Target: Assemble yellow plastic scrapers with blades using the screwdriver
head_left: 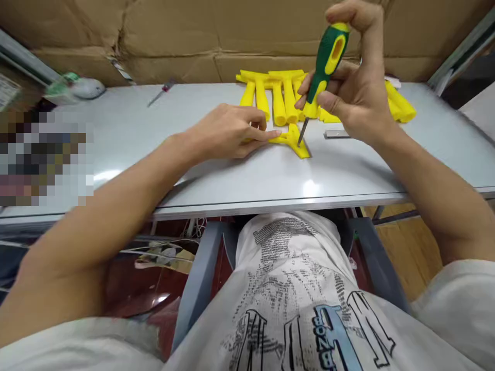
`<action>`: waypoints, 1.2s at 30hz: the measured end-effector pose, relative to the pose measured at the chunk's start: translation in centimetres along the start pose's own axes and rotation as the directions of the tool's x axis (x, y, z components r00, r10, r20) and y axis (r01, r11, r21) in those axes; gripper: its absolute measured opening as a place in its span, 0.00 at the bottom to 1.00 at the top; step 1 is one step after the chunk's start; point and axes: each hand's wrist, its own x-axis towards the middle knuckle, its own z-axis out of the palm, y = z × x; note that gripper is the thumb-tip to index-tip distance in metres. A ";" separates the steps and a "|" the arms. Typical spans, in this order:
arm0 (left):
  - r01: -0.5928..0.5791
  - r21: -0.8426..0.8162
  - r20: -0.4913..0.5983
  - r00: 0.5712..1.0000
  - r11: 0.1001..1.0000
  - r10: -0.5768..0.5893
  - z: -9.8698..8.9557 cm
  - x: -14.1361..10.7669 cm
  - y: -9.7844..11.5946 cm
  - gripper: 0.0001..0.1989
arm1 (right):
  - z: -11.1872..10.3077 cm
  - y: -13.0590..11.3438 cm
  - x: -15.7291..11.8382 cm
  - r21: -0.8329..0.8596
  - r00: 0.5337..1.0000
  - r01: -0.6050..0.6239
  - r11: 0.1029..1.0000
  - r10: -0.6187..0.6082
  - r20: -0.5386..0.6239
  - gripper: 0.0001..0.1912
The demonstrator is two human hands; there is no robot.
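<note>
A yellow plastic scraper (295,140) with a T-shaped head lies on the white table, its handle under my left hand (235,131). The fingers of that hand are closed round the handle, one finger stretched along it toward the head. My right hand (358,87) grips a green and yellow screwdriver (325,67), tilted, with its metal tip touching the scraper head. Behind them several more yellow scrapers (280,95) lie in a group. A small flat metal blade piece (336,134) rests on the table just below my right hand.
More yellow handles (400,103) lie at the right. A second, thin screwdriver (161,93) and a grey-white rounded object (88,88) are at the back left. Brown cardboard (174,36) stands along the table's rear. The table's front edge (232,208) is close to my lap.
</note>
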 end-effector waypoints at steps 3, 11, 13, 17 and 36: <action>0.102 -0.099 0.073 0.993 0.990 -0.095 0.0 0.0 0.0 0.31 | -0.4 0.1 -0.1 -0.004 1.000 -0.024 1.000 0.024 0.001 0.34; 0.099 -0.086 0.076 0.993 0.991 -0.092 0.1 0.1 -0.2 0.32 | -1.3 1.3 -0.3 -0.135 0.997 -0.080 0.988 0.079 -0.013 0.43; 0.075 -0.057 0.052 0.996 0.996 -0.072 0.2 0.1 -0.2 0.33 | -1.5 1.4 -0.1 -0.127 0.996 -0.094 0.987 0.094 -0.006 0.46; 0.065 -0.027 0.021 0.998 0.998 -0.064 0.4 0.1 0.0 0.32 | -1.2 0.8 0.4 -0.143 0.997 -0.080 0.986 0.079 -0.020 0.39; 0.114 -0.062 0.089 0.990 0.991 -0.109 0.1 0.4 0.3 0.35 | -1.7 2.7 0.7 -0.342 0.943 0.180 0.922 -0.261 -0.207 0.36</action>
